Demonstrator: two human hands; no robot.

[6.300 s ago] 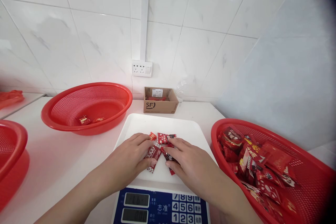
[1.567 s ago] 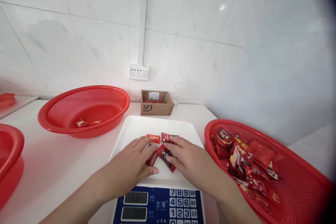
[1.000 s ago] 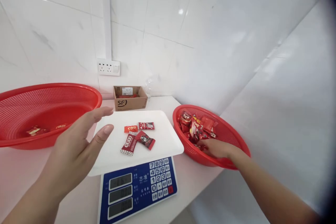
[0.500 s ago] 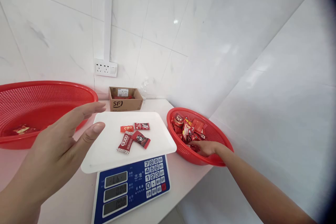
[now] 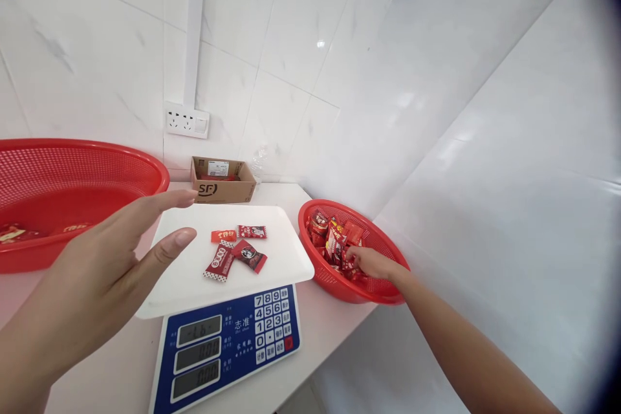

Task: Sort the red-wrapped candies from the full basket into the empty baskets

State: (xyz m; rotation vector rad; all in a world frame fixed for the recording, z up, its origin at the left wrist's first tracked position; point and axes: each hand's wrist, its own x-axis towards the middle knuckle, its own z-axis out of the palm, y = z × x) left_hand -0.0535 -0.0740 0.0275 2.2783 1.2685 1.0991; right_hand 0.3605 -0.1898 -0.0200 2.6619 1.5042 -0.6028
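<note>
My left hand point(image 5: 104, 268) hovers open, fingers stretched out, over the left edge of the white scale tray point(image 5: 281, 259), holding nothing. Several red wrapped candies point(image 5: 235, 247) lie on the tray. My right hand point(image 5: 371, 263) reaches into the red basket point(image 5: 356, 290) on the right, resting among its pile of red candy packets point(image 5: 332, 236); its fingers curl down into the packets and I cannot see whether they grip one. The blue scale panel point(image 5: 228, 343) with keypad and displays faces me below the tray.
A large red mesh basket point(image 5: 72, 171) with a few candies stands at the left. A small cardboard box point(image 5: 223, 180) sits against the tiled wall under a wall socket point(image 5: 187, 121). The counter's edge runs just right of the scale.
Both hands have left the candies on the tray. My right hand went into the right basket and pushed further in; my left hand lifted and stays open. The view swung right.
</note>
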